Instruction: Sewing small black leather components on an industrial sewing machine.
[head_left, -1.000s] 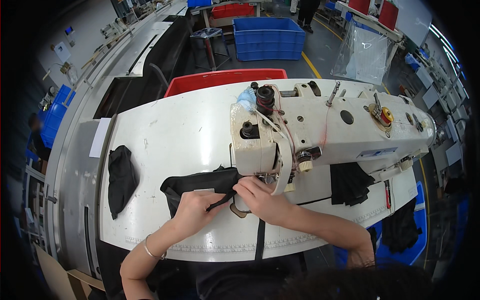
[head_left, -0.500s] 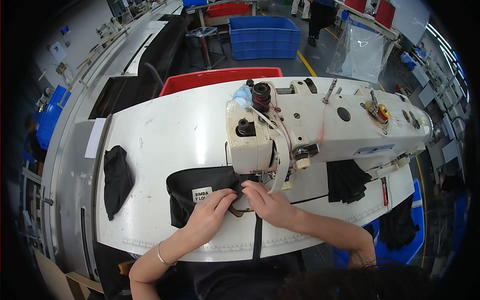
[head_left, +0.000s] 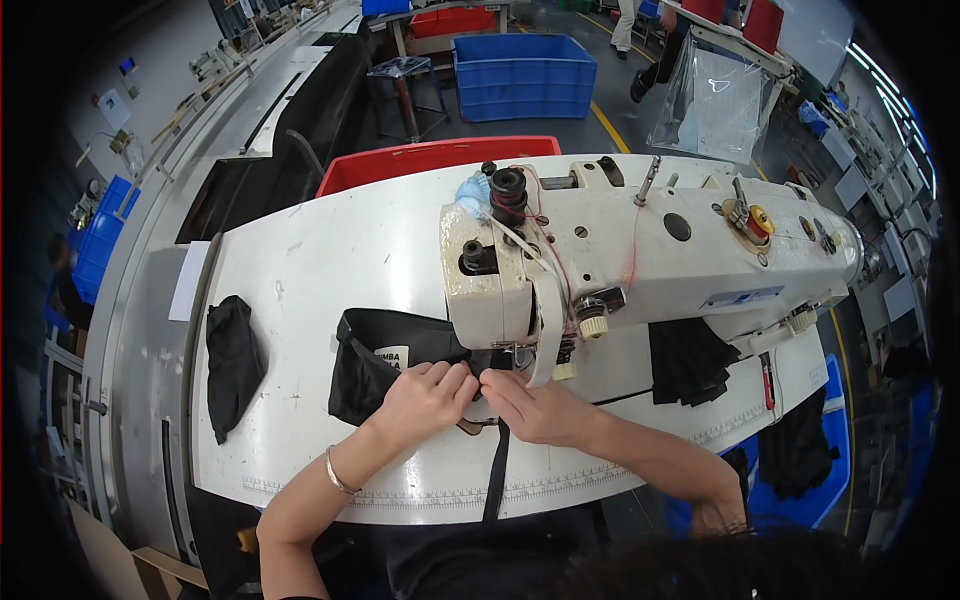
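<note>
A black fabric pouch (head_left: pixel 362 372) with a small white label (head_left: pixel 394 356) lies on the table, its right end beside the needle area of a white sewing machine (head_left: pixel 620 250). My left hand (head_left: pixel 425 402) is closed on the pouch's near right edge, its knuckles covering part of the label. Close by, my right hand (head_left: pixel 535 408) pinches the same cloth just in front of the presser foot (head_left: pixel 520 356); its fingertips are partly hidden. From under the hands a narrow black strap (head_left: pixel 496 475) hangs toward the table's front edge.
Another black pouch (head_left: pixel 232 368) lies at the table's left. Stacked black pieces (head_left: pixel 690 362) and a red-handled tool (head_left: pixel 767 382) rest on the right. A ruler strip (head_left: pixel 590 480) runs along the front edge. Beyond the table stand a red bin (head_left: pixel 440 150) and a blue crate (head_left: pixel 525 78).
The pouch has turned a little, its far left edge shifting away from me. My left hand's fingers have curled in more, and the strap's lower end has swung left.
</note>
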